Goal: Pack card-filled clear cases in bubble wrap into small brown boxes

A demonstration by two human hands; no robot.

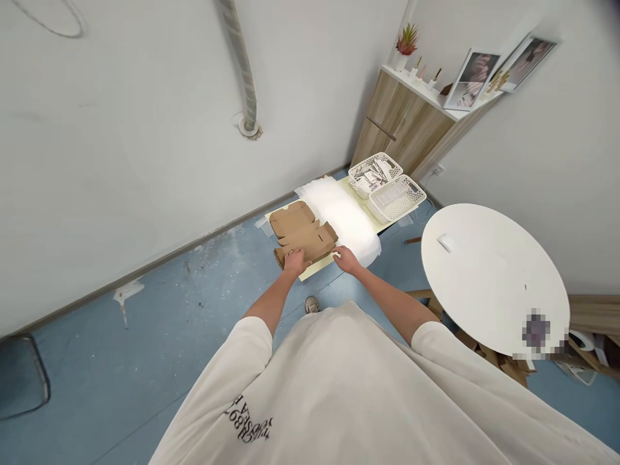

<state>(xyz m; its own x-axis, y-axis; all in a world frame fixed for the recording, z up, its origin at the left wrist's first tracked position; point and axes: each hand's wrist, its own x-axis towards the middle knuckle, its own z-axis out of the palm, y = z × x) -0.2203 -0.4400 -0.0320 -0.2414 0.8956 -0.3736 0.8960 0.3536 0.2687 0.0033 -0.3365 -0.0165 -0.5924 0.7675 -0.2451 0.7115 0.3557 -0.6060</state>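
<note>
A partly folded brown cardboard mailer box [310,240] lies on the low table, its lid panel spread out flat toward the wall. My left hand [296,261] is at the box's near left edge, fingers over the cardboard and thumb along the near side, closed on that edge. At the near right corner, the curled fingers of my right hand [345,259] pinch the edge of a side flap. The fingertips of both hands are partly hidden by the cardboard and by their small size in view.
White foam sheeting [339,210] covers the middle of the low table. Beyond it stand a white basket of packets [371,173] and another white basket [397,199]. A round white table [494,271] is to the right, and a wooden cabinet [411,103] stands in the corner.
</note>
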